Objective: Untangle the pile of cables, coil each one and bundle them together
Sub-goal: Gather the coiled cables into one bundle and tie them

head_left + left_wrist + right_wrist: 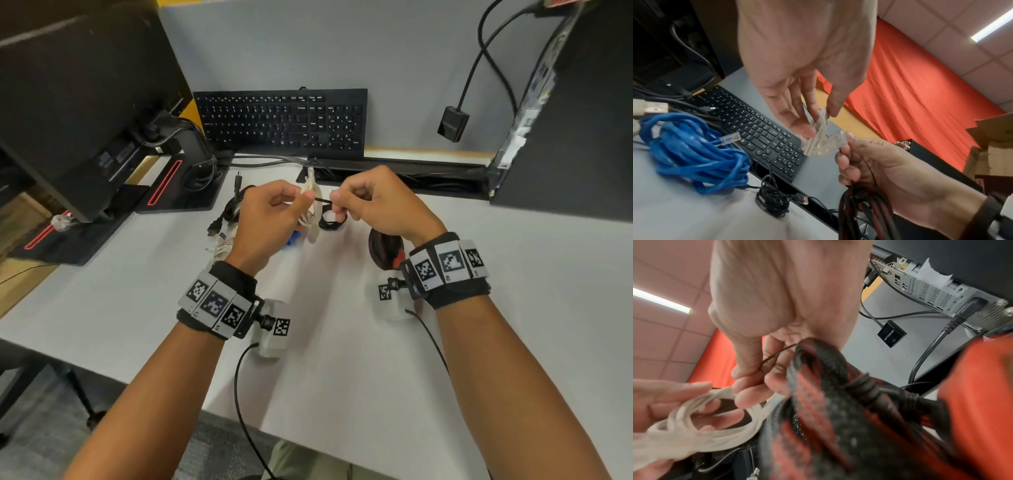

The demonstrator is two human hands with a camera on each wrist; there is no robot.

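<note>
My left hand [301,202] holds a coiled white cable [312,209] above the desk, its fingers [807,123] curled round the loops [705,417]. My right hand [337,202] pinches a thin black wire [322,199] that runs across to the white coil. The wire [777,353] passes between my right thumb and forefinger. A red-and-black braided cable coil [383,250] hangs from the lower fingers of that hand [865,211], large and blurred in the right wrist view [828,402].
A blue network cable [694,154], a small black cable coil [330,221] with a USB plug, more black cables [233,205] and a white cable [222,250] lie on the white desk [342,342]. Behind stand a keyboard [284,120], a monitor stand [185,185] and a computer tower [565,120].
</note>
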